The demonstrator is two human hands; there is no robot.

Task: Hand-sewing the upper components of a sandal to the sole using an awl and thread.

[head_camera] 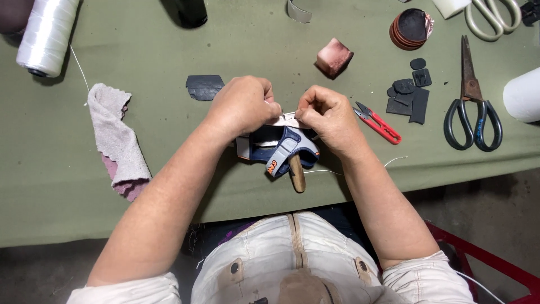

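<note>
1. Pinching a white strap end at the top of a small blue-and-grey shoe [281, 149], the left hand [243, 106] and right hand [329, 115] are both closed on it, over the table's [169, 169] near edge.
2. Work on the strap looks mid-way, unfinished.
3. Counted: two large scissors [471, 107], one red snips [378, 123], one thread cone [48, 34], one rag [118, 141].

Green table cover [169, 186] w/ lots on it: white thread spool [46, 35] top left, grey-pink rag [118, 141] just below it, dark patch [204, 86] near centre. Stained pinkish block [334, 57] further back. Right side: red thread snips [378, 123], pile of black cut pieces [409, 93], rusty black-handled shears [471, 98], stack of round discs [409, 28], pale scissors [492, 17] at top edge.
</note>
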